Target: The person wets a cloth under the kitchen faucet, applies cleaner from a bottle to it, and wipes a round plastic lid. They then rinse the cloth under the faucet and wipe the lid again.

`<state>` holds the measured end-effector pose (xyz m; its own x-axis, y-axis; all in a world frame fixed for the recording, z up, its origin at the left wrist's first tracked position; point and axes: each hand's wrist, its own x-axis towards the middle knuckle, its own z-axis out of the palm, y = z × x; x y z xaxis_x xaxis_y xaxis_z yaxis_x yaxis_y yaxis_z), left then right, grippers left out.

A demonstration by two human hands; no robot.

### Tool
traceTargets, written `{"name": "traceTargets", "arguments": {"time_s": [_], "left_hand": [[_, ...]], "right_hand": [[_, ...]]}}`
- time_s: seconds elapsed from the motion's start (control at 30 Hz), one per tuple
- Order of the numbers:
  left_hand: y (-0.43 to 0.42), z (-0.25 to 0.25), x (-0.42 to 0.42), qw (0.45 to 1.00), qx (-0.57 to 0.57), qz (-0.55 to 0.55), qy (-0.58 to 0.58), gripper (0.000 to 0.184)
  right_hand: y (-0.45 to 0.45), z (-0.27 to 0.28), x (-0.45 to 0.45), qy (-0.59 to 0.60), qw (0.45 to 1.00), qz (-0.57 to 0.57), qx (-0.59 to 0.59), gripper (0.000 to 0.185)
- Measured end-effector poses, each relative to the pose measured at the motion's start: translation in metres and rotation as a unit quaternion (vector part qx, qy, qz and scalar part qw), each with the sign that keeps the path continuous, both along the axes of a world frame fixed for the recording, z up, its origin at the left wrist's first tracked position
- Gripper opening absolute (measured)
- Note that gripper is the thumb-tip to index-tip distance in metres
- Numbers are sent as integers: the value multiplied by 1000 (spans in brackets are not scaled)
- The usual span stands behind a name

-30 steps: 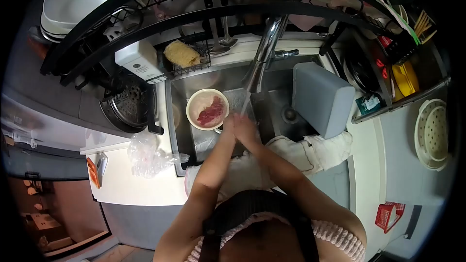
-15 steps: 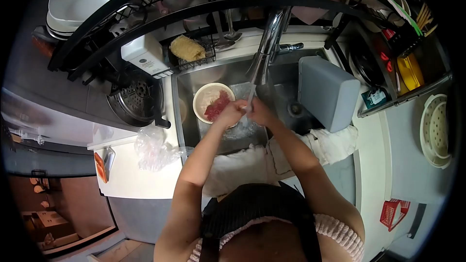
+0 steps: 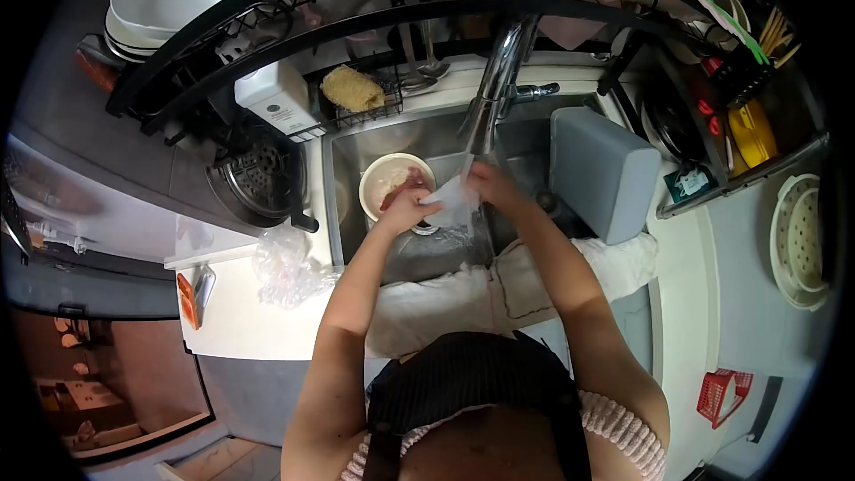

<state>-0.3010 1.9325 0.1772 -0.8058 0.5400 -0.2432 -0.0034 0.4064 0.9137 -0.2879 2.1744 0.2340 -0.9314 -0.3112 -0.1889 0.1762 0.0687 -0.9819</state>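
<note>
Under the tap (image 3: 485,111), a thin white translucent sheet, perhaps a plastic bag (image 3: 454,201), is spread between my hands. My left hand (image 3: 408,212) pinches its left side, just in front of a cream bowl (image 3: 364,192). My right hand (image 3: 492,185), slightly smeared by motion, is closed at its right edge. Red meat (image 3: 403,187) lies in the bowl, partly hidden by my left hand. Water runs down into the metal sink (image 3: 419,258) around the sheet.
A grey-blue bin-like container (image 3: 597,178) stands at the sink's right side. White towels (image 3: 427,303) drape the front edge. A crumpled clear plastic bag (image 3: 289,267) lies on the left counter. A black dish rack (image 3: 356,13) arches overhead, near a loofah sponge (image 3: 352,89).
My hands have moved apart, and the white sheet now shows spread out between them. My left hand has shifted left towards the bowl, covering some of the meat.
</note>
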Motion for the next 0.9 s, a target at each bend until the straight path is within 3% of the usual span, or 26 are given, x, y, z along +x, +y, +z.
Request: {"name": "traceTargets", "arguments": {"time_s": [0.07,0.1,0.13,0.17,0.23,0.33,0.53,0.6,0.67,0.77,0.83,0.87,0.9], "left_hand": [[1,3,4,987,96,57,-118,27],[6,1,8,987,97,56,-118,27],[15,2,13,941,246,130,-192,31],[23,-3,16,863,386,199,-260,35],[38,-9,19,857,383,223,-263,41],[61,-5,31,903,345,221,-129,39],[38,-15,34,942,261,181,-113,31],[25,-28,36,944,272,162,-97,31],[8,-44,38,945,283,143,-81,31],[-8,-82,34,964,181,174,-90,26],[-8,-117,26,966,110,220,80,27],[1,-102,28,966,110,221,81,27],[22,-67,33,933,173,301,-94,29]], "right_hand": [[3,2,-2,3,1000,-8,14,22],[5,2,-3,6,1000,-13,26,21],[4,2,-2,8,1000,-13,27,21],[-3,5,2,16,999,-26,-19,20],[-13,5,3,25,997,-38,-66,19],[-23,-7,-1,45,996,-63,-45,20],[-28,-10,-5,97,986,-135,23,18],[-26,4,0,96,987,-118,53,16],[-17,-24,-11,108,987,-111,32,15],[-19,-19,-8,124,985,-106,49,14],[-26,-15,-1,126,982,-108,87,14],[-30,-19,0,141,980,-105,91,15],[-33,-22,1,157,978,-100,95,15]]}}
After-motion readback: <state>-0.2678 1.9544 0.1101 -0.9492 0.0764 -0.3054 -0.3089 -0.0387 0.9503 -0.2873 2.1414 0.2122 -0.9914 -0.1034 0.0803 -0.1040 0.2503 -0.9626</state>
